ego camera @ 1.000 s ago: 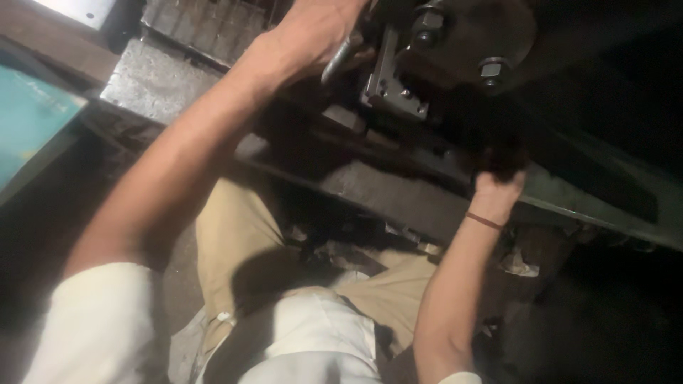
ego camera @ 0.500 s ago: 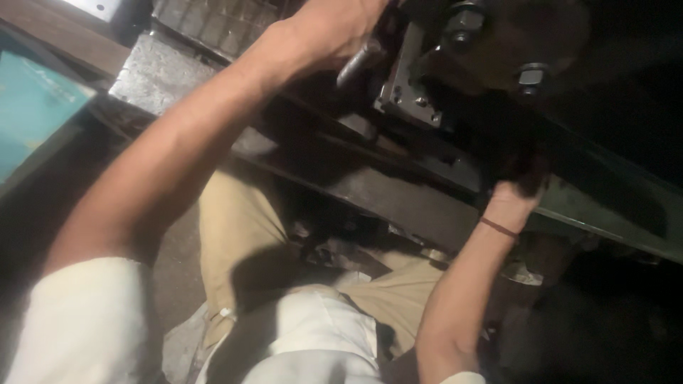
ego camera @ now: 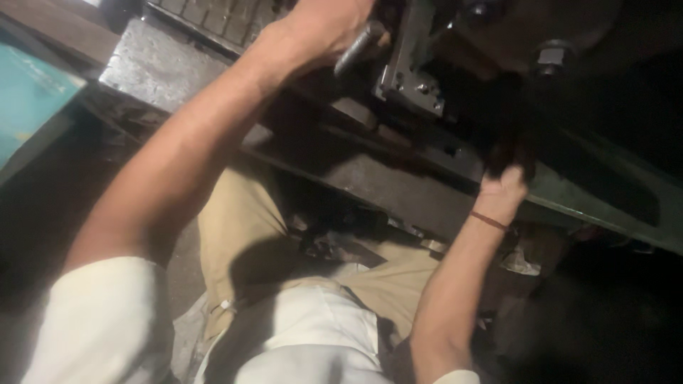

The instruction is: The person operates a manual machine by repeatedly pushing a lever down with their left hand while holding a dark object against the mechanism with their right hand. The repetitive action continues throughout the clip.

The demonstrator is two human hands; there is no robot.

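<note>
Your right hand point(ego camera: 504, 186) fingers lost in shadow, grip unclear; left hand point(ego camera: 324, 32) clenched on steel handle point(ego camera: 358, 48), shifted up-frame since earlier.

A heavy machine bed point(ego camera: 398, 178) runs across the view, dark, greasy metal slanting from upper left down to the right. At its left end sits a rough grey metal block point(ego camera: 153, 60), with a ribbed, grid-like plate point(ego camera: 213, 18) just behind it. Riding on the bed near the top is a steel bracket point(ego camera: 409, 78) studded with small bolts. To the right, the bed carries on as a green-painted rail point(ego camera: 605, 206). Below, on the floor point(ego camera: 181, 277), scraps and debris point(ego camera: 334, 242) lie in shadow, too dim to tell apart. Far left, a teal surface point(ego camera: 28, 107) edges in.
</note>
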